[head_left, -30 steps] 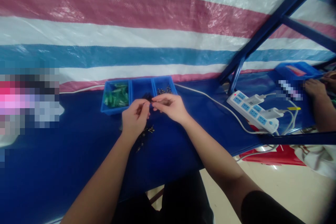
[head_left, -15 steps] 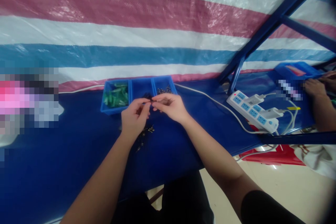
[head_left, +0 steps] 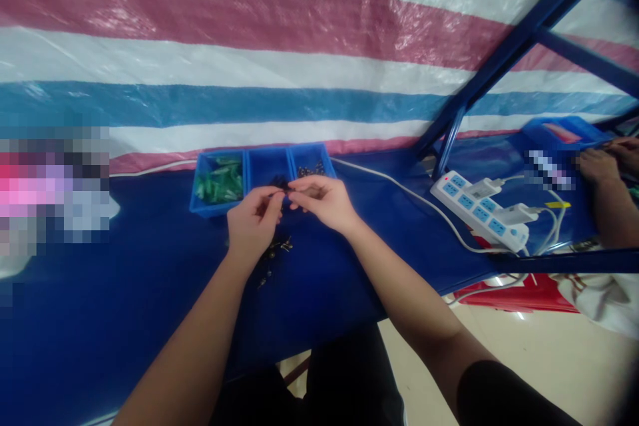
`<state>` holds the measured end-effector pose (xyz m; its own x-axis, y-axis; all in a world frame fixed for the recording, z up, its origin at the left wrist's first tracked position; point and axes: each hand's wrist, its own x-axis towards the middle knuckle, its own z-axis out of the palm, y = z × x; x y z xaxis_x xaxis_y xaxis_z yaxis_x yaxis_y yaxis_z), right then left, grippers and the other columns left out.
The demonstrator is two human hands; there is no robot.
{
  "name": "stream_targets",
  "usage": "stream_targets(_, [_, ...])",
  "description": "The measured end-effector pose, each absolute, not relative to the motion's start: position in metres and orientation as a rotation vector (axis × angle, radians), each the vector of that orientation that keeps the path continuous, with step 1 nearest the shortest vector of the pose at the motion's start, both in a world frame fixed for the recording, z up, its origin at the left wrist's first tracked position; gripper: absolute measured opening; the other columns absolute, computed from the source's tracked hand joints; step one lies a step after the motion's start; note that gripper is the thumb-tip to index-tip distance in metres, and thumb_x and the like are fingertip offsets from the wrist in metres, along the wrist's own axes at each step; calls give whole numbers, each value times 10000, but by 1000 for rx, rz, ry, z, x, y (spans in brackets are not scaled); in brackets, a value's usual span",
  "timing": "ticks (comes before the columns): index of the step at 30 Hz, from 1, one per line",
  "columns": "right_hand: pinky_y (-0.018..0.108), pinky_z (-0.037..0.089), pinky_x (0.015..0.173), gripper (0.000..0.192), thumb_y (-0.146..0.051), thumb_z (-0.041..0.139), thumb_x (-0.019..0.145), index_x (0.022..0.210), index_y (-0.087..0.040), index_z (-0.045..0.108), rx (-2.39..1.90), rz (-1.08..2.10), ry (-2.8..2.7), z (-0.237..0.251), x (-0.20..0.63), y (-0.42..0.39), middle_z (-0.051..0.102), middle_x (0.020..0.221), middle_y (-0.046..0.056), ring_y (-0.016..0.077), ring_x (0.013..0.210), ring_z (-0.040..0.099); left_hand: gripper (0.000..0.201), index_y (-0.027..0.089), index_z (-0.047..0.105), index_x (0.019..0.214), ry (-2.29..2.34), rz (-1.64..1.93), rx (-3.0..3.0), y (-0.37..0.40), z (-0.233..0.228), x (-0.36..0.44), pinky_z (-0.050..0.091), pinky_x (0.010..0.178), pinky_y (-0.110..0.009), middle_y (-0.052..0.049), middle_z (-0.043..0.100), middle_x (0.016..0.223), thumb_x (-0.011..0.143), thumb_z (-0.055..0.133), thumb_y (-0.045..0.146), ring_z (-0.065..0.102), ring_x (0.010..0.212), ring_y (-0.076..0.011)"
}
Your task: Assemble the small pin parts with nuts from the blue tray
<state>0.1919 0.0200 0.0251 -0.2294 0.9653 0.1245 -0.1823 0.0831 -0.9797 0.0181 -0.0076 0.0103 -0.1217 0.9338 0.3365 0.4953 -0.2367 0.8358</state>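
i'm holding the left forearm (head_left: 200, 333) on a slant up and to the right, the right forearm (head_left: 407, 286) on a slant up and to the left. my left hand (head_left: 251, 225) and right hand (head_left: 324, 203) are facing each other, fingers (head_left: 265, 194) curling, each thumb pinching toward its forefinger. from here, the 2 sets of fingertips (head_left: 294, 198) are sitting just beside each other.

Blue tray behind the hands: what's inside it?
The tray holds green pieces on the left, dark pieces in the middle and small shiny pieces on the right. The left hand and right hand cover parts of its front, so anything lying there is hidden.
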Motion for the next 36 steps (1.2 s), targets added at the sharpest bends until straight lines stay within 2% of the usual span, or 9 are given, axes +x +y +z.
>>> stream_targets(10, [225, 563, 594, 280, -341, 861, 733, 938, -175, 767, -892, 1376, -1314, 26, 191, 19, 741, 804, 12, 120, 675, 730, 193, 199, 716, 903, 1517, 1329, 1749, -9, 12, 20, 495, 572, -201, 28, 644, 606, 942, 616, 359, 614, 516, -88])
stream_targets(18, [207, 535, 549, 308, -388, 863, 724, 926, -176, 768, -921, 1372, -1297, 26, 191, 20, 731, 771, 8, 118, 668, 725, 251, 220, 715, 1101, 1491, 1330, 1705, -9, 12, 19, 498, 553, -192, 30, 674, 668, 905, 677, 371, 626, 525, -85])
stream_targets(36, [249, 600, 641, 324, -368, 861, 729, 970, -179, 754, -892, 1380, -1307, 25, 191, 20, 728, 843, 10, 118, 686, 719, 183, 209, 722, 947, 1549, 1310, 1763, -9, 12, 19, 492, 579, -204, 35, 650, 599, 929, 632, 368, 619, 511, -89])
